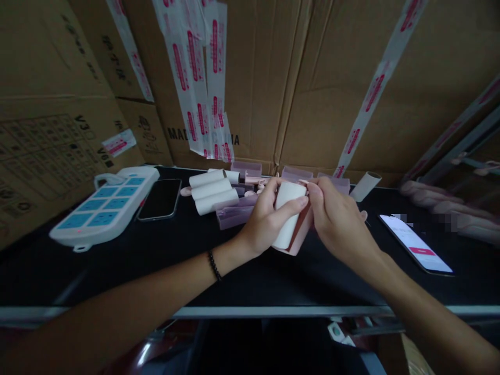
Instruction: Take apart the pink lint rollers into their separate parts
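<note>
A white cylinder [287, 221] rests against a pink case [300, 234], both held above the black table. My left hand [265, 219] is closed round them, its thumb lying across the cylinder. At the upper right of the case my right hand [336, 219] pinches a small pink part [303, 182], mostly hidden by the fingers. Behind my left hand, several white tubes [213, 192] lie beside translucent purple pieces [233, 214]. Another white tube [366, 186] leans beyond my right hand.
A white power strip [113, 205] and a dark phone [161, 199] lie at the left. A lit phone [416, 245] is at the right, near blurred pink pieces [449, 205]. Cardboard walls [253, 78] stand behind the black table [156, 271].
</note>
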A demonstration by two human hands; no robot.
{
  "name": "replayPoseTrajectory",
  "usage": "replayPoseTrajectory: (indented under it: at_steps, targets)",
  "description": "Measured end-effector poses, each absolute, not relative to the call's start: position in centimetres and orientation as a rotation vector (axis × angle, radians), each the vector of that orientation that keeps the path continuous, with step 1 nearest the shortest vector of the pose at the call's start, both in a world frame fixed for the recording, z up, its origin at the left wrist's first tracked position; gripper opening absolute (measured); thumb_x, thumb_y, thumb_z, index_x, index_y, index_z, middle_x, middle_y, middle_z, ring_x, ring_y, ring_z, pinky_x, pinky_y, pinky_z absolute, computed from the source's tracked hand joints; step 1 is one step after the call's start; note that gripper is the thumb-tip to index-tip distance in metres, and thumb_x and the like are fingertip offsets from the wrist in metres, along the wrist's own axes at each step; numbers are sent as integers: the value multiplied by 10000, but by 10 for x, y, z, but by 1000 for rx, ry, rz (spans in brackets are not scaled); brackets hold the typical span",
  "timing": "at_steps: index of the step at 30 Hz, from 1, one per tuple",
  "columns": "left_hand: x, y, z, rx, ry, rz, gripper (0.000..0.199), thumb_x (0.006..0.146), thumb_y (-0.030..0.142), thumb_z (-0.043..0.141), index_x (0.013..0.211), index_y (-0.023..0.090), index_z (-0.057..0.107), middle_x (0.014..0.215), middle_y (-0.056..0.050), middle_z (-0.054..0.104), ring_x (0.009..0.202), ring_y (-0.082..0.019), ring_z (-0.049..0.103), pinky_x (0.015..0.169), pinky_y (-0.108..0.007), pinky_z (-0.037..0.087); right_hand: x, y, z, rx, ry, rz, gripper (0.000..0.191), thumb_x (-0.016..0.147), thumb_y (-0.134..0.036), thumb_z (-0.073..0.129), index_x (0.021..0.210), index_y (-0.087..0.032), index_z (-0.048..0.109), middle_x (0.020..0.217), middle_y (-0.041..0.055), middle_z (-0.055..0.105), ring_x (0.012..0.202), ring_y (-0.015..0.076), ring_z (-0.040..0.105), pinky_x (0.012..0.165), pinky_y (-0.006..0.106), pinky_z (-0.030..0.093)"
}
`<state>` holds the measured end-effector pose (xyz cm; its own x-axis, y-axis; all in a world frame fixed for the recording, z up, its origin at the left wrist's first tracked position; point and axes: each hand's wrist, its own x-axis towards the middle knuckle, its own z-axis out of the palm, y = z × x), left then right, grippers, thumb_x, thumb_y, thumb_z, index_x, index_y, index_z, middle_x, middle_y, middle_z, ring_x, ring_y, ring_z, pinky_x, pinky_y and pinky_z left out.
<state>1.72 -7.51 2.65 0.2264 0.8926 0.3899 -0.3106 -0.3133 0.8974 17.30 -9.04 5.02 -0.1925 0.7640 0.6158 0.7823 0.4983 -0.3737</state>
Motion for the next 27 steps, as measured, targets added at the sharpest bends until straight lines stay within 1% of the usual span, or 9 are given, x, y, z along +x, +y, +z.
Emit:
replayPoseTrajectory:
  at_steps: [3,5,9,11,14,17,21,25,27]
  targets:
    - [19,-73,25,1322,612,1359,425,806,329,762,1045,241,421,900,25,590,786,-146,576,707,-251,445,171,-88,52,-1365,-1937,27,415,1092,-437,293,960,-183,593,758,87,709,649,228,653,607,312,383]
    - [19,-70,23,1365,622,1351,449,812,322,757,1057,249,389,893,34,571,768,-139,570,683,-244,440,169,-87,54,-1419,-1927,76,416,1085,-448,292,929,-189,578,711,74,686,591,217,624,592,312,369]
    - [17,-66,23,1604,680,1494,426,817,241,731,1123,221,435,1011,-10,565,878,-158,577,774,-269,465,168,-84,55,-1488,-1928,94,395,1078,-436,301,934,-190,574,714,75,683,605,221,632,595,306,360]
    - [15,-67,25,1749,703,1573,394,847,217,698,1169,205,470,1057,-35,571,924,-177,580,827,-295,473,169,-82,54,-1523,-1936,96,396,1079,-420,290,916,-198,575,670,61,668,589,219,626,590,304,353]
    - [12,-71,30,1846,735,1633,388,877,226,682,1214,218,489,1061,-38,584,912,-189,594,836,-312,484,175,-77,50,-1581,-1913,142,406,1080,-412,266,886,-209,560,584,33,620,551,215,607,589,303,363]
    - [11,-71,30,1663,734,1579,357,893,271,683,1189,246,484,1007,-17,601,848,-177,608,762,-289,497,184,-75,46,-1563,-1865,193,402,1072,-463,293,888,-215,549,629,37,630,593,219,630,589,302,399]
    - [13,-68,26,1330,715,1480,315,910,347,679,1147,252,494,967,4,609,804,-153,605,698,-247,496,189,-79,47,-1450,-1855,472,413,1062,-554,311,978,-231,555,623,-8,589,506,183,596,491,274,428]
    - [12,-65,29,1102,645,1441,205,956,366,567,1104,235,512,936,3,621,816,-149,616,745,-251,504,193,-87,56,-1372,-1905,694,386,1059,-565,332,979,-247,535,639,-35,555,497,158,574,432,244,426]
    - [6,-61,32,1161,652,1423,242,955,366,563,1156,240,518,1005,-14,644,886,-168,637,778,-269,506,201,-88,61,-1370,-1911,712,389,1057,-569,349,977,-246,551,667,-36,556,528,145,567,460,236,431]
